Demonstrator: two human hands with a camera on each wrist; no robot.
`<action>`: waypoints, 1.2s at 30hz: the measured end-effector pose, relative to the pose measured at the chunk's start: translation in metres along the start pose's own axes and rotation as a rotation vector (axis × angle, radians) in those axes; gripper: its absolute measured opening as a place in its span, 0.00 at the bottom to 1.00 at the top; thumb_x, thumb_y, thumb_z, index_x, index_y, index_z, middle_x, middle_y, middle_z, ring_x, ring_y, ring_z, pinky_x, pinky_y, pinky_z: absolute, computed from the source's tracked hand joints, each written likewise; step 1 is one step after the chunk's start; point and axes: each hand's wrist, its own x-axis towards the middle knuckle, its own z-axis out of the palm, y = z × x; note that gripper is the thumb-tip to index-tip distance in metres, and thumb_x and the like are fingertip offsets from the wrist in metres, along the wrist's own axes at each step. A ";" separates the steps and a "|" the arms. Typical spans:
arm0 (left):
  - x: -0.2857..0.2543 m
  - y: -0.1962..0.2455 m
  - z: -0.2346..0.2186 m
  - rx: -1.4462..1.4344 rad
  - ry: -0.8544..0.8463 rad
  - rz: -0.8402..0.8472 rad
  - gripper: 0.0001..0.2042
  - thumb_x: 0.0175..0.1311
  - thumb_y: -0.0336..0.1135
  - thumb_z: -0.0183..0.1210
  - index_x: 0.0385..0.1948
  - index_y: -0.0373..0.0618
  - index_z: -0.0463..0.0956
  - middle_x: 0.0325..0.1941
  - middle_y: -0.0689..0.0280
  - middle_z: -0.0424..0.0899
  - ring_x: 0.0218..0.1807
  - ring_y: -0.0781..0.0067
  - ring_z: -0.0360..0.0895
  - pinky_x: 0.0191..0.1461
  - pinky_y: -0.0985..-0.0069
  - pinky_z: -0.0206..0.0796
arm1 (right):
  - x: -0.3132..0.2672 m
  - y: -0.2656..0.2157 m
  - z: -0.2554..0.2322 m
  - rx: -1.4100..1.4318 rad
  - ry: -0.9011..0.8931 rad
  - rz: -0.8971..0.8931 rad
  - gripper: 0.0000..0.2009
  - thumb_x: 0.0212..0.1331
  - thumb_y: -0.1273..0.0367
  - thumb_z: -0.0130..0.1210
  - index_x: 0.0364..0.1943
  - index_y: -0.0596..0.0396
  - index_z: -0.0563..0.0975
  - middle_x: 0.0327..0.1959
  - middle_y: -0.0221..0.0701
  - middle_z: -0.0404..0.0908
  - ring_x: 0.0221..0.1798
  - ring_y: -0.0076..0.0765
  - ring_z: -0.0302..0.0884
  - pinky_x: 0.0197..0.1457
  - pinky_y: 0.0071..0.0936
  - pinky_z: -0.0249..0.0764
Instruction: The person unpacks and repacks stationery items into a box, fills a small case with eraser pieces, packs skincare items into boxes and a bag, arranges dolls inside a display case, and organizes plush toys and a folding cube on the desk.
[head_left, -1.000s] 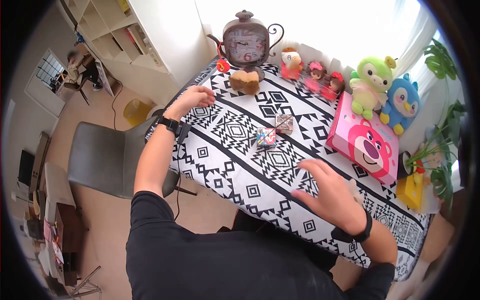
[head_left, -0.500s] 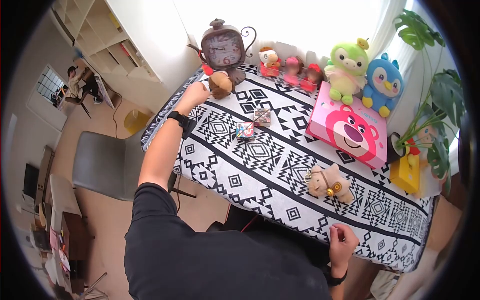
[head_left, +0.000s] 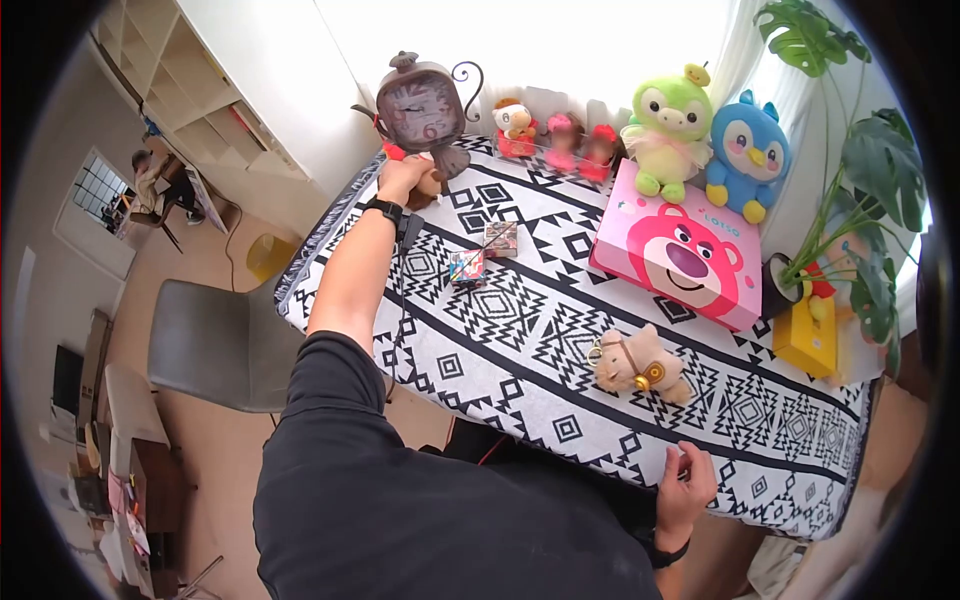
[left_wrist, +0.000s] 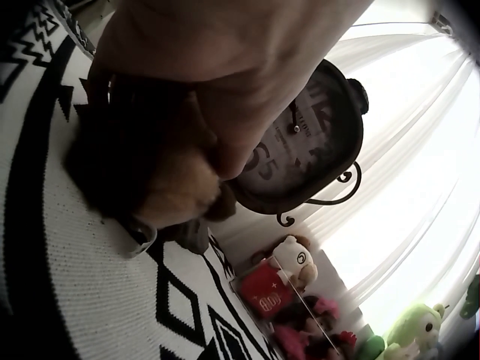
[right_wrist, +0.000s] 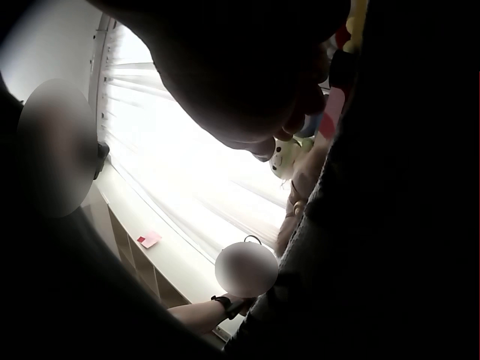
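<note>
My left hand (head_left: pixel 403 178) grips a small brown and tan plush toy (head_left: pixel 430 188) on the far left of the patterned cloth, in front of the clock (head_left: pixel 420 110). In the left wrist view the fingers curl over the plush (left_wrist: pixel 180 187) and hide much of it, and it sits close over the cloth. My right hand (head_left: pixel 687 480) rests at the table's near edge, fingers loosely bent and holding nothing. Beyond it a beige plush animal (head_left: pixel 642 365) with a bridle, a gold bell and a ring lies on its side.
Two small boxes (head_left: pixel 467 267) lie mid-table. Along the back are small dolls (head_left: pixel 562 145), a pink bear box (head_left: pixel 685 250), a green plush (head_left: pixel 670 130) and a blue plush (head_left: pixel 750 155). A plant (head_left: pixel 868 180) and a yellow box (head_left: pixel 805 335) stand right; a grey chair (head_left: pixel 210 340) stands left.
My left hand has reached forward from beside the brown plush and taken hold of it. My right hand has drawn back from over the beige plush to the near edge, uncovering it.
</note>
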 end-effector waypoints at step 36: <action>-0.014 -0.075 -0.059 -0.314 -0.300 0.250 0.43 0.56 0.25 0.86 0.76 0.31 0.74 0.67 0.56 0.91 0.65 0.64 0.91 0.69 0.66 0.83 | 0.002 0.002 0.022 -0.006 -0.001 0.016 0.05 0.71 0.77 0.74 0.42 0.61 0.87 0.28 0.35 0.78 0.28 0.40 0.74 0.34 0.38 0.68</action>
